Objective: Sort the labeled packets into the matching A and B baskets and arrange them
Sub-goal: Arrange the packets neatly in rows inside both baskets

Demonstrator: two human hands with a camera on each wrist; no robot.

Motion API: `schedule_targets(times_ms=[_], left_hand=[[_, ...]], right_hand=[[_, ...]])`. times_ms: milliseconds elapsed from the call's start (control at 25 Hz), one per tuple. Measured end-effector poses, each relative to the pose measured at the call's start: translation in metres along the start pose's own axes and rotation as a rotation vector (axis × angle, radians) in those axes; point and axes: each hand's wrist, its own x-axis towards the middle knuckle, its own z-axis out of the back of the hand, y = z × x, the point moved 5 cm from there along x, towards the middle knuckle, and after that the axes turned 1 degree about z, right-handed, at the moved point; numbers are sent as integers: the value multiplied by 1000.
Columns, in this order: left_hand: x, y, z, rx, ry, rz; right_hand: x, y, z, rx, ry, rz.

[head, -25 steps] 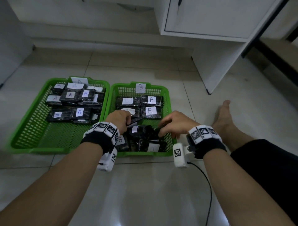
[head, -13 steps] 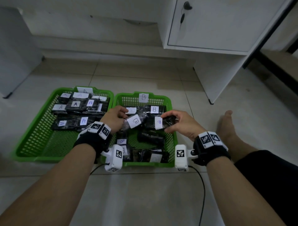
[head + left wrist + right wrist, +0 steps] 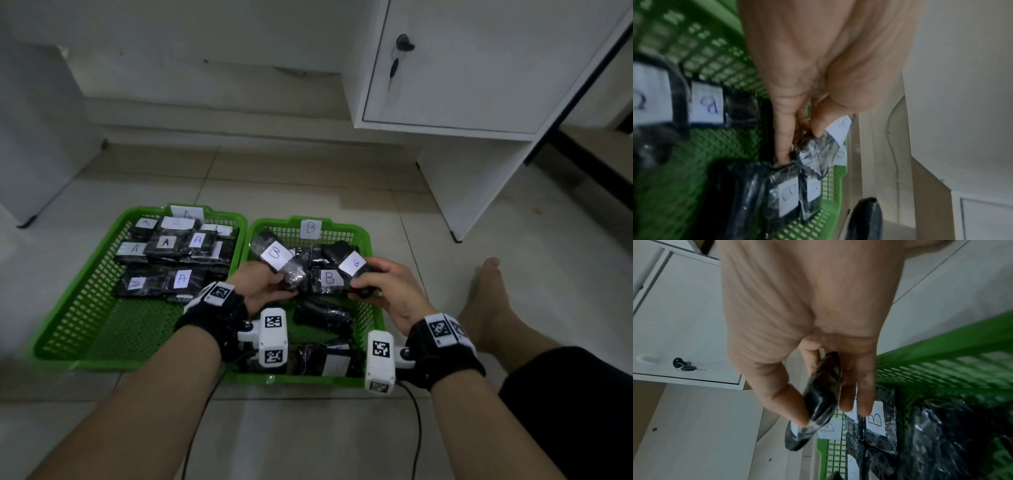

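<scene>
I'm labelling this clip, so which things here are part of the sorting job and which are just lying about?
Part of the job:
A basket
B basket
A packets
B packets
left hand holding a B packet
right hand holding a B packet

Just lying about:
white cabinet
key in its lock
cable

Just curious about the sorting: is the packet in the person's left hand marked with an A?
No, the packet that the left hand holds over the B basket bears a white label reading B.
</scene>
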Motion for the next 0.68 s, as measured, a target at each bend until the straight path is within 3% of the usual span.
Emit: schedule_targets(times_ms=[200, 320, 440, 520, 560, 640, 680], left_hand=[[36, -6, -16, -83, -133, 51], [47, -9, -16, 101, -201, -3], [46, -16, -10, 619, -297, -100], [40, -31, -11, 1204, -407, -212], [39, -41, -18, 1516, -463, -339], [46, -53, -33, 1864, -358, -593], [56, -53, -37, 1981, -244, -595]], right_hand=[[8, 1, 13, 40, -84, 49], [10, -6, 14, 17, -104, 48], [12, -7, 15, -7, -116, 70], [13, -8, 14, -70, -111, 107], [12, -8, 13, -114, -104, 134], [10, -10, 10, -162, -96, 179], [10, -11, 10, -172, -93, 192]])
